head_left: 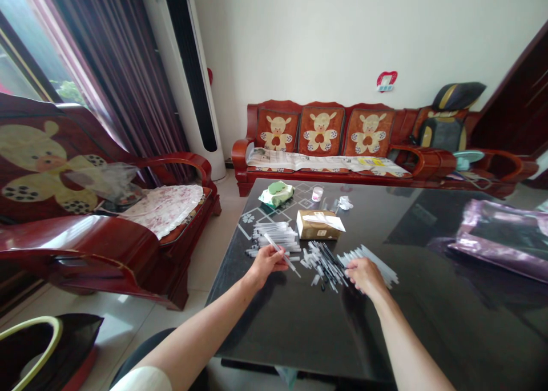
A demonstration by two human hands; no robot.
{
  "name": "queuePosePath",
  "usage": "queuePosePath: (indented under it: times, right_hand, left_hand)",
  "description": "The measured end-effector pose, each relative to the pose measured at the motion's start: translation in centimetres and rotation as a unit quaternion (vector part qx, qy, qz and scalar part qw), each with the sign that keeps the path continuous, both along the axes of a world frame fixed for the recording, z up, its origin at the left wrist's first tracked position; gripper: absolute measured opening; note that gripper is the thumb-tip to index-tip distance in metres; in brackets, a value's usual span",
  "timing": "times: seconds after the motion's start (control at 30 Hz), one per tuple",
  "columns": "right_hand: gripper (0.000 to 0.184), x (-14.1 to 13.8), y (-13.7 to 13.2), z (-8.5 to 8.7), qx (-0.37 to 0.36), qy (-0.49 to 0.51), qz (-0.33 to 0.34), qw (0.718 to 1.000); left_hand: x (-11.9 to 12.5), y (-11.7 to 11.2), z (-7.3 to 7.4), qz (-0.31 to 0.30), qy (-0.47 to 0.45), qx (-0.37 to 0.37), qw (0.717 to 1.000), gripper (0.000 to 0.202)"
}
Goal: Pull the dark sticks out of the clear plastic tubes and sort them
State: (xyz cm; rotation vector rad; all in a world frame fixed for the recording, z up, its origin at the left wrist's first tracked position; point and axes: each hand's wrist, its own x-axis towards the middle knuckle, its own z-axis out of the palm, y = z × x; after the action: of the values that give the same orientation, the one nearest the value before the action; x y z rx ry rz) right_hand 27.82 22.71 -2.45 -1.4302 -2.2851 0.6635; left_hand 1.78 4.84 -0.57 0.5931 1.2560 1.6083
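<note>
My left hand (268,262) is closed round a clear pen (282,254) that points to the right over the black glass table (299,328). Behind it lies a neat stack of finished pens (276,234). My right hand (363,275) rests with fingers curled on a loose heap of clear pen barrels (372,260); whether it grips one is hidden. Between my hands lies a scatter of dark pen refills and small caps (325,260).
A small cardboard box (319,225), a pack of wet wipes (276,194), a little cup (317,193) and crumpled paper (345,203) sit further back. A purple plastic bag (500,237) lies at right. Red wooden sofas (325,145) stand behind and left.
</note>
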Motion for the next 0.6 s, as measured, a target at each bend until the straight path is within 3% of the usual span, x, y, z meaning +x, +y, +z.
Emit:
queuePosePath:
  times: [0.27, 0.43, 0.5, 0.6]
  right_hand:
    - [0.011, -0.3, -0.7, 1.0, -0.021, -0.051, -0.008, 0.998]
    - [0.019, -1.6, -2.1, 2.1, -0.044, 0.053, 0.029, 0.997]
    - [0.027, -3.0, -3.8, 2.5, -0.084, 0.119, 0.07, 0.987]
    - [0.039, -5.5, -7.1, 2.6, -0.205, 0.18, 0.151, 0.95]
  left_hand:
    - [-0.1, 0.1, -0.5, -0.007, -0.004, 0.007, 1.0, 0.033]
    - [0.1, 0.1, -0.1, -0.015, -0.011, 0.01, 1.0, 0.032]
    - [0.3, 0.1, 0.1, -0.023, -0.012, 0.012, 1.0, 0.032]
    - [0.9, 0.0, 0.4, -0.035, -0.014, 0.02, 0.999, 0.034]
